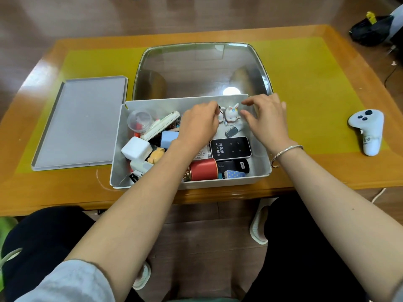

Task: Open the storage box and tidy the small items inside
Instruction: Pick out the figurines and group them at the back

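Both arms reach into the storage box [122, 149] — left hand [199, 125] curled, contents hidden; right hand [267, 117] spread, empty.

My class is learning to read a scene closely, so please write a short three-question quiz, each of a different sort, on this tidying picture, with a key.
1. True or false: the lid still covers the storage box.
2. Which lies nearest the box's front wall? A) rabbit figurine B) red tin C) clear round container
3. Fill in: the white controller lies on the table to the ___ of the box.

Key
1. False; the lid lies flat on the table, left of the open box.
2. B
3. Right; it lies apart from the box, beyond the right hand, whose fingers hold nothing.
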The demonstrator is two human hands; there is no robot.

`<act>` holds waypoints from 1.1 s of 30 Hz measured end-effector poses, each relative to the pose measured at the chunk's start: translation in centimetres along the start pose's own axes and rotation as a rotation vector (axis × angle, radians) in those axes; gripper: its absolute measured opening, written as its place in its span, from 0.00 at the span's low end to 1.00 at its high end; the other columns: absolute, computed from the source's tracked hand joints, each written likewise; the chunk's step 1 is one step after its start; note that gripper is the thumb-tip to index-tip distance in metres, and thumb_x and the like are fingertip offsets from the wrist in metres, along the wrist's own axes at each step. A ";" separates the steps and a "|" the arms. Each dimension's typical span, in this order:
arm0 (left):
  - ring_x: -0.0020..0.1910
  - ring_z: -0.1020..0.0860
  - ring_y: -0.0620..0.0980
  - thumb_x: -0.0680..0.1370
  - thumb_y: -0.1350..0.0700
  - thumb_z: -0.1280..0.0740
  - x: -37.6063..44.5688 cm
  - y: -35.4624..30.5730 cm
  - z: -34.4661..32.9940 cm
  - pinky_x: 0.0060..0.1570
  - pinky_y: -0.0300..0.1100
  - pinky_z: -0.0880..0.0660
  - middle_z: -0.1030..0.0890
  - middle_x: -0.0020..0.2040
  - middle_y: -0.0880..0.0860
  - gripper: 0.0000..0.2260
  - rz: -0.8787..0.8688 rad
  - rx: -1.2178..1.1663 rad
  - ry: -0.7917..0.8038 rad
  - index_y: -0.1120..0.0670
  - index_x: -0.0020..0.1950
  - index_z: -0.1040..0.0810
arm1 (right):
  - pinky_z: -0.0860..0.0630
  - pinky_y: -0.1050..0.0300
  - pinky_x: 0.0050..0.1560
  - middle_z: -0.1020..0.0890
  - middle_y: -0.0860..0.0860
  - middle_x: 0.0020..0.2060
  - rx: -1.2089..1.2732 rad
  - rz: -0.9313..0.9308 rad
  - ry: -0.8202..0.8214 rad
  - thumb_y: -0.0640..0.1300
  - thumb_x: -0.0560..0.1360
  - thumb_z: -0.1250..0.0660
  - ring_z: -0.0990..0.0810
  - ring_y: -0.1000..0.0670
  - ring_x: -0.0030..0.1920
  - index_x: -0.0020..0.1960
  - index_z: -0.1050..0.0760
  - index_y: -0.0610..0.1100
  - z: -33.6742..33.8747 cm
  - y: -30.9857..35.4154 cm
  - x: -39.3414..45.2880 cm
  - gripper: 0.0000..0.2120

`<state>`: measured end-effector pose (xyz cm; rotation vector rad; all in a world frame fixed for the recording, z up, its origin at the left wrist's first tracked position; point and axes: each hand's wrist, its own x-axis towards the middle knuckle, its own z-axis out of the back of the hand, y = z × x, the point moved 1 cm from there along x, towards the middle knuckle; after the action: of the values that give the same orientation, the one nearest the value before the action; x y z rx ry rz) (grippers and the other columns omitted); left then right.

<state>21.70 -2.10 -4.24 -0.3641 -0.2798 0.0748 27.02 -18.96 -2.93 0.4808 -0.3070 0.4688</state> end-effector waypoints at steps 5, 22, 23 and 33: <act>0.55 0.25 0.59 0.78 0.54 0.37 1.0 0.2 -1.0 0.44 0.47 0.35 0.20 0.55 0.54 0.13 0.068 0.110 0.000 0.51 0.63 0.28 | 0.40 0.50 0.52 0.17 0.50 0.50 -0.225 0.104 0.170 0.50 0.73 0.33 0.30 0.44 0.56 0.56 0.21 0.53 -0.4 0.7 2.8 0.11; 0.49 0.23 0.60 0.78 0.55 0.36 1.6 0.1 -1.8 0.43 0.46 0.42 0.17 0.47 0.56 0.10 0.104 0.133 -0.032 0.51 0.60 0.26 | 0.38 0.50 0.52 0.17 0.46 0.44 -0.354 0.187 0.294 0.46 0.75 0.33 0.28 0.43 0.55 0.52 0.18 0.52 0.2 0.1 5.1 0.08; 0.49 0.23 0.60 0.78 0.55 0.36 1.6 0.1 -1.8 0.43 0.46 0.42 0.18 0.47 0.56 0.10 0.102 0.129 -0.034 0.51 0.59 0.26 | 0.38 0.50 0.51 0.17 0.46 0.43 -0.357 0.186 0.292 0.45 0.75 0.33 0.28 0.43 0.55 0.52 0.18 0.52 0.2 0.1 5.1 0.08; 0.48 0.23 0.60 0.77 0.55 0.35 2.0 -0.4 -2.2 0.43 0.46 0.43 0.17 0.45 0.54 0.08 0.046 0.144 -0.045 0.52 0.56 0.27 | 0.38 0.50 0.51 0.19 0.47 0.47 -0.391 0.202 0.277 0.47 0.72 0.34 0.28 0.42 0.54 0.49 0.18 0.50 0.9 0.7 4.7 0.08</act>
<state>24.27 -2.96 -5.57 -0.2260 -0.3093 0.1476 30.49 -17.18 -0.15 0.0006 -0.1731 0.6473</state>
